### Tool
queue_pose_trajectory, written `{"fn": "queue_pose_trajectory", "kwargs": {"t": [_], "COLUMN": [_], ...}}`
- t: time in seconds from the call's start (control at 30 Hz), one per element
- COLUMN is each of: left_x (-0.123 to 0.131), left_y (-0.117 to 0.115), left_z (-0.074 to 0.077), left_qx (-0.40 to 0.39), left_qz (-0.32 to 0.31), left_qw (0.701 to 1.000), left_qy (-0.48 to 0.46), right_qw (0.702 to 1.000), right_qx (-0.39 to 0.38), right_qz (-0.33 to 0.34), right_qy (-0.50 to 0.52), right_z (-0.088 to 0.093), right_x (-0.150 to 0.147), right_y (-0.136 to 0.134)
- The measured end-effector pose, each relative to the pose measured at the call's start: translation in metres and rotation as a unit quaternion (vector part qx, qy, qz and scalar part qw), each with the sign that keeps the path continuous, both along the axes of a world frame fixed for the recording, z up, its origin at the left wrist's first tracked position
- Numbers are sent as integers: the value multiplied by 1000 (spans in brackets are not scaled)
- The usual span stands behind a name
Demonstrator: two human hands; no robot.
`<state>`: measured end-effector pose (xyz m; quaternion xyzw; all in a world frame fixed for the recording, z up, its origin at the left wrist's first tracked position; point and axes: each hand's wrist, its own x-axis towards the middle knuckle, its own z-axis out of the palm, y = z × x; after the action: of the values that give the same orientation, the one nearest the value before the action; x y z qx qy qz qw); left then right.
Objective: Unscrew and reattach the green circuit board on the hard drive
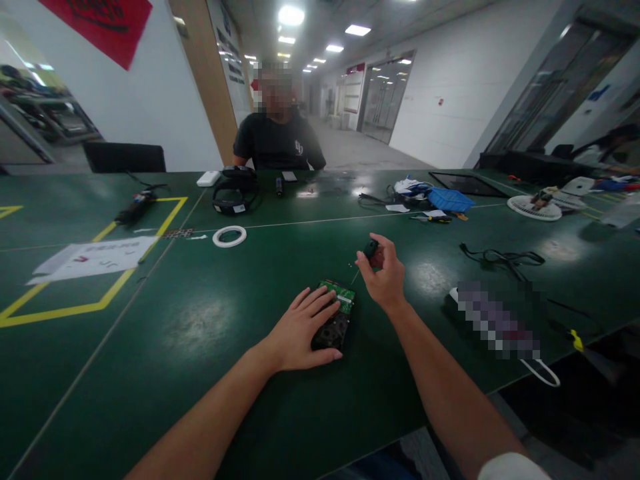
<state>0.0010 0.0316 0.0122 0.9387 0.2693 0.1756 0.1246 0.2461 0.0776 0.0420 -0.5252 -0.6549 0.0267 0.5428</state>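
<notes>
A hard drive (344,301) lies on the green table with its green circuit board facing up. My left hand (306,327) rests flat across its left part, fingers stretched out and thumb along the near edge, and covers much of it. In my right hand (385,277) is a screwdriver (371,249), its dark handle pinched between thumb and fingers. The thin shaft slants down and left toward the far right corner of the drive. Whether the tip touches the drive I cannot tell. A few tiny bits lie on the table beside the shaft.
A white ring (229,237) and a paper sheet (95,259) lie to the left. Toward the back right are a blue basket (450,199) and a white fan (535,207). Black cable (505,257) lies at the right, near a blurred-out object. A person (280,143) sits across the table.
</notes>
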Motion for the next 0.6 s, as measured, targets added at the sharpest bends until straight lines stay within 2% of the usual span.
{"fn": "queue_pose_trajectory", "kwargs": {"t": [0.13, 0.6], "left_x": [0, 0], "left_y": [1, 0], "left_z": [-1, -3], "left_qx": [-1, -5], "left_qz": [-1, 9], "left_qw": [1000, 1000], "left_qy": [8, 18], "right_qw": [999, 998], "right_qx": [4, 15], "right_qz": [53, 57], "right_qy": [4, -27], "right_z": [-5, -11], "right_x": [-8, -12], "right_y": [-3, -2]}}
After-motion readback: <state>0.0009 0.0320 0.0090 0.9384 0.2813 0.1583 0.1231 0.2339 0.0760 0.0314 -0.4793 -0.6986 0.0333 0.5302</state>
